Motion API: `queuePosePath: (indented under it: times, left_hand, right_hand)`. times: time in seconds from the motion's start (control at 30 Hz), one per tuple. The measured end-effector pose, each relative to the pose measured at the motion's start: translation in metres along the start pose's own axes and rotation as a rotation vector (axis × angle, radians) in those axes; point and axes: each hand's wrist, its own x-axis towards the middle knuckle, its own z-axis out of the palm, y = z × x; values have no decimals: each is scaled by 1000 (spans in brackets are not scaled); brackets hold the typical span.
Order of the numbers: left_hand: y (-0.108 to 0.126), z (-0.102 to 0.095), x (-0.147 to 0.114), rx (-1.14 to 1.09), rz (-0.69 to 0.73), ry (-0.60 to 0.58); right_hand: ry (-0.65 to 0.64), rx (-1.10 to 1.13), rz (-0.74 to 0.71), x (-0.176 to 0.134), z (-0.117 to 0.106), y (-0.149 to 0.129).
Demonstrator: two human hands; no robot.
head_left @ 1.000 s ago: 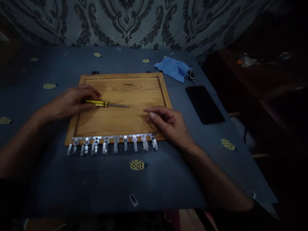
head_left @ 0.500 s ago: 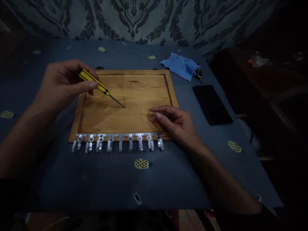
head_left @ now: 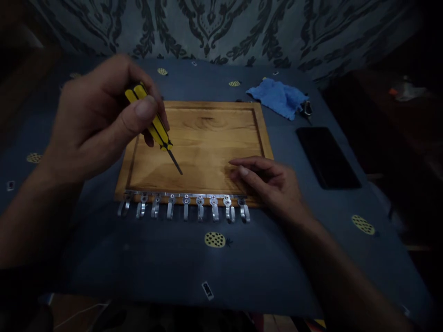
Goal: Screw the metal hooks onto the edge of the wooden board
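Note:
My left hand (head_left: pixel 107 115) is closed round the yellow and black handle of a screwdriver (head_left: pixel 157 130), holding it in the air over the left part of a wooden board (head_left: pixel 197 147). The screwdriver's shaft slants down and to the right. The board lies flat and has a raised rim. Along its near edge runs a metal hook rail (head_left: pixel 187 199) with several hooks reaching past the board toward me. My right hand (head_left: pixel 270 182) is at the board's right near corner, its fingers apart and nothing visible in them.
A blue cloth (head_left: pixel 278 97) lies beyond the board's far right corner, with a small dark metallic item (head_left: pixel 306 109) beside it. A black phone (head_left: pixel 327 157) rests to the right. The dark blue tablecloth (head_left: pixel 166 258) has printed pineapples, and a patterned curtain-like fabric (head_left: pixel 228 27) stands behind.
My left hand has come nearer the camera, with the screwdriver pointing more steeply down. The whole view has shifted a little, so the board and right hand appear farther right.

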Motion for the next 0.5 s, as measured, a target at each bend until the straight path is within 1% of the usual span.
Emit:
queuePosePath:
  times: [0.13, 0.33, 0.43, 0.5]
  left_hand:
    - [6, -1, 0, 3, 9, -31]
    - [7, -2, -1, 47, 26, -24]
    - [10, -1, -3, 26, 10, -44]
    - [16, 1, -5, -11, -26, -51]
  right_hand:
    - [1, 12, 7, -1, 0, 0]
    - [-9, 11, 14, -1, -1, -1]
    - [-9, 21, 7, 0, 0, 0]
    - [-18, 13, -3, 0, 0, 1]
